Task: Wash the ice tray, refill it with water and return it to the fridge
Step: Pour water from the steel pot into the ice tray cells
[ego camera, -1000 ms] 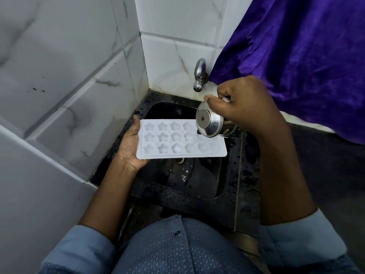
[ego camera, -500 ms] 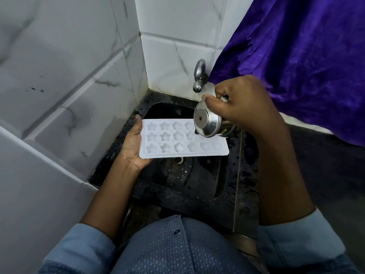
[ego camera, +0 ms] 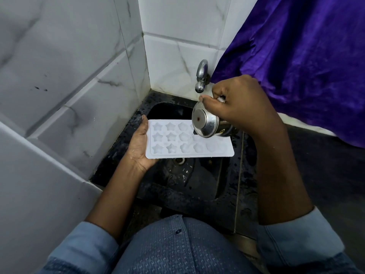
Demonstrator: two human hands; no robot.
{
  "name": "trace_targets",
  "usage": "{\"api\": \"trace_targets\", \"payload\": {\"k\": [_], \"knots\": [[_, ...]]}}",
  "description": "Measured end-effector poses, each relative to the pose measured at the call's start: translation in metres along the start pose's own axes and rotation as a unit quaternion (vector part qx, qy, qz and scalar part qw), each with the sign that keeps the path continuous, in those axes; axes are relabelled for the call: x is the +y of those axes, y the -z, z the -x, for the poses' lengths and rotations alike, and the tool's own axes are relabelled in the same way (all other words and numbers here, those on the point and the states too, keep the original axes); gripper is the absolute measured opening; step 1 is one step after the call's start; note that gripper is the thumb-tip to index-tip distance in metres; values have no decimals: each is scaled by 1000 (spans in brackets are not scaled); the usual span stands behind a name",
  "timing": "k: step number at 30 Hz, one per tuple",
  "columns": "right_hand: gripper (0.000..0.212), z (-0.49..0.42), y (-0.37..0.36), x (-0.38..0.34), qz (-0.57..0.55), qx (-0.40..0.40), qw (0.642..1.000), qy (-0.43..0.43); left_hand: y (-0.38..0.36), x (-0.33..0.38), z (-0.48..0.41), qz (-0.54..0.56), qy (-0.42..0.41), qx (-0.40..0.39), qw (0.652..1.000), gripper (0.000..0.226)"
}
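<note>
A white ice tray (ego camera: 177,144) with star and flower moulds is held level over the black sink (ego camera: 189,186). My left hand (ego camera: 139,147) grips its left end from below, thumb on the rim. My right hand (ego camera: 237,107) grips a small steel cup (ego camera: 205,124), tipped on its side above the tray's middle. A thin stream of water runs from the cup's lip into the middle moulds. The cup hides part of the tray's upper row.
A steel tap (ego camera: 201,76) sticks out of the white tiled wall just behind the cup. Tiled walls close in on the left. A purple cloth (ego camera: 296,66) hangs at the right over a dark wet counter (ego camera: 325,175).
The tipped cup has shifted a little to the left along the tray, and the water stream now falls on moulds nearer the middle. The tray stays level in my left hand.
</note>
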State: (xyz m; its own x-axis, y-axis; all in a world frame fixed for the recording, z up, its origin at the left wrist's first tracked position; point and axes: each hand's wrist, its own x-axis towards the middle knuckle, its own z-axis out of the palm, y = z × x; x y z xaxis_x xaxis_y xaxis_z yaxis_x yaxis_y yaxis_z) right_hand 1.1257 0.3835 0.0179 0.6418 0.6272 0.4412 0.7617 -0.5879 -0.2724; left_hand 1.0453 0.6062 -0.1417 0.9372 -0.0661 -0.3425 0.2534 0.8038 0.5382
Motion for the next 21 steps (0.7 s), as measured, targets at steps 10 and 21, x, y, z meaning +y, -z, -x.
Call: {"api": "trace_targets", "payload": {"k": [10, 21], "knots": [[55, -3, -1, 0, 2, 0, 1000, -2, -4, -4, -1, 11, 4, -11, 1000, 85], [54, -5, 1, -2, 7, 0, 1000, 1, -5, -3, -3, 8, -2, -2, 1000, 83]]}}
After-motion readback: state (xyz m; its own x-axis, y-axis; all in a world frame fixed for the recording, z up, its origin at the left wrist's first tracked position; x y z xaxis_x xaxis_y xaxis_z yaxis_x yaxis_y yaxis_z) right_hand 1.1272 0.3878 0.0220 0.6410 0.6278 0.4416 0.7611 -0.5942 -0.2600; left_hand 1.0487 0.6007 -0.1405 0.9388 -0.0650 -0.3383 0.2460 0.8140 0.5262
